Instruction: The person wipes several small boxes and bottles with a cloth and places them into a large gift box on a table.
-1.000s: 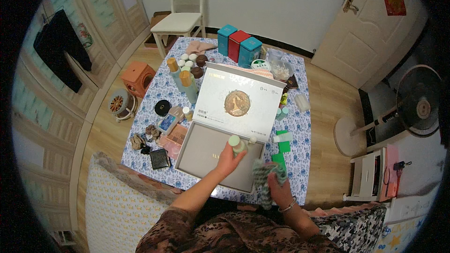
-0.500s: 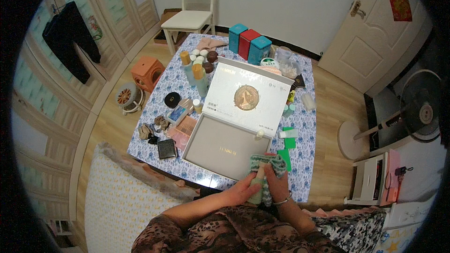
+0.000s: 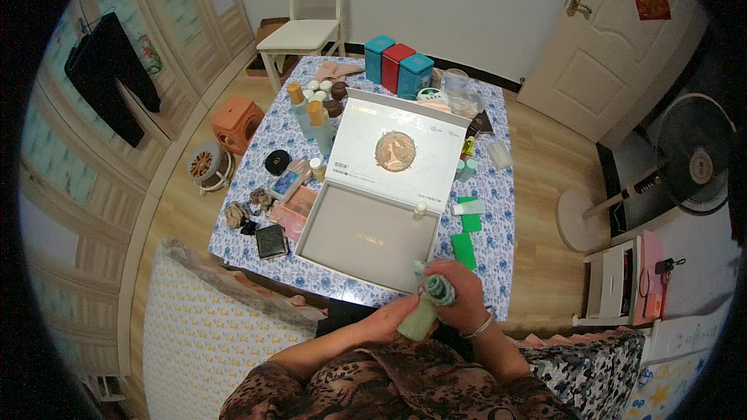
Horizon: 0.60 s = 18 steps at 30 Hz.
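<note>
Close to my body, past the near edge of the table, my left hand (image 3: 395, 317) is closed around a pale green bottle (image 3: 419, 322). My right hand (image 3: 464, 302) grips a green knitted cloth (image 3: 440, 290), bunched up against the bottle's upper end. The cloth and fingers hide that end of the bottle. Just beyond my hands lies an open white box (image 3: 366, 243) with a grey inner panel. Its raised lid (image 3: 432, 175) bears a round gold emblem. A small white-capped bottle (image 3: 420, 210) stands at the box's right side, near the lid.
Gold-capped bottles (image 3: 317, 126), a black square case (image 3: 272, 242) and an eyeshadow palette (image 3: 296, 204) crowd the left of the patterned tablecloth. Blue and red tins (image 3: 398, 67) stand at the back. Green packets (image 3: 463, 252) lie right of the box. A fan (image 3: 692, 163) stands beyond the table.
My right hand has closed over the cloth, which was spread wider and is now bunched into a roll. The bottle has tilted, its lower end pointing down-left. The whole view has shifted slightly.
</note>
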Available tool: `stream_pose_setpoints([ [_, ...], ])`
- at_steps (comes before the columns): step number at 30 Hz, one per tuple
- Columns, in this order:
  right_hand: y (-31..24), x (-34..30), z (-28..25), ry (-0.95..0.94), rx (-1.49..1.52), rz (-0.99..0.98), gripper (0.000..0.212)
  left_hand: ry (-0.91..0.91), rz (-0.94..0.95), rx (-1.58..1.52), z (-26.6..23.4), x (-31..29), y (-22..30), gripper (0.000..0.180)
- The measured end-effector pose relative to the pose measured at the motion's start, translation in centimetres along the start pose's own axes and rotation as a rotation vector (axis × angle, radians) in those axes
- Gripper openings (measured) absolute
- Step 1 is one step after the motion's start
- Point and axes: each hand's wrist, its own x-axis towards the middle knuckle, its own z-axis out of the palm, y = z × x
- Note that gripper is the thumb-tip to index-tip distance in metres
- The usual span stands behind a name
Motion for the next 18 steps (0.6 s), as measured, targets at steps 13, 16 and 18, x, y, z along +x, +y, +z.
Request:
stream_pose_setpoints([
  [13, -1.0, -0.4, 1.7, -0.168, -0.171, -0.123, 0.042, 0.063, 0.358, 0.685, -0.5, -0.2, -1.3, 0.039],
  [16, -0.6, -0.4, 0.4, -0.039, -0.128, 0.05, 0.038, 0.055, 0.327, 0.952, 0.2, -0.5, 0.2, 0.044],
  [18, -0.7, -0.7, -0.1, 0.085, -0.043, 0.193, 0.035, 0.002, 0.201, 0.574, 0.5, 0.0, -0.3, 0.033],
])
